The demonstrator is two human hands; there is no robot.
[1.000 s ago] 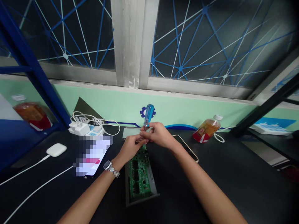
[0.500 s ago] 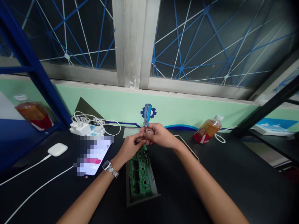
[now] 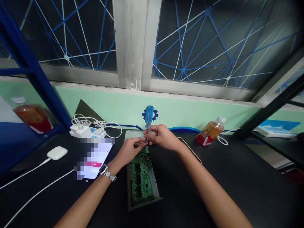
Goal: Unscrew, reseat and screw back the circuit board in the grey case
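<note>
A screwdriver with a clear blue handle stands upright, handle up, above the far end of a green circuit board. The fingers of my right hand close round its metal shaft just below the handle. Close by on the left, my left hand pinches at the lower end of the shaft. Whether it grips the tip or a small part there is too small to make out. The board lies in a long dark metal housing, its far end partly covered by my hands.
A phone lies left of the board, near a power strip with white chargers and cables. Further left is a white earbud case on a cable. A drink bottle stands at the back right. A blue frame rises on the left.
My left hand has shifted slightly left and down, and more of the screwdriver's shaft shows between my fingers. The handle looks turned a little. The view has moved slightly.
</note>
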